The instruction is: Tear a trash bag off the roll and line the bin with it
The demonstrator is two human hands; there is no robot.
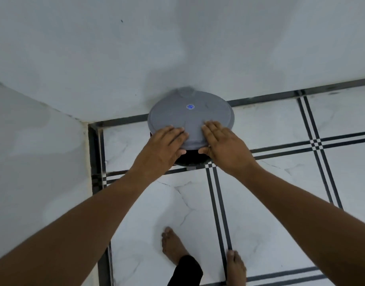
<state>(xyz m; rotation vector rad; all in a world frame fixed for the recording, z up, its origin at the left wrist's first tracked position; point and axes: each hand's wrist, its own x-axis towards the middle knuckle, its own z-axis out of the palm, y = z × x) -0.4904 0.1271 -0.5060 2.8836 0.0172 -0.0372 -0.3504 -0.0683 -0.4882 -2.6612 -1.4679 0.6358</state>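
Note:
A round bin stands on the floor against the wall, seen from above. Its grey lid (191,116) carries a small blue sticker (190,106). Under the lid's near edge a dark gap (190,155) shows the bin's black inside or a black bag; I cannot tell which. My left hand (163,149) grips the lid's near left edge, fingers on top and thumb underneath. My right hand (222,143) holds the near right edge the same way. A grey pedal (191,168) sticks out at the bin's base. No roll of bags is in view.
White walls meet in a corner (84,122) at the left of the bin. The floor (270,124) is white marble tile with black stripe lines. My bare feet (175,244) stand on the tiles below the bin.

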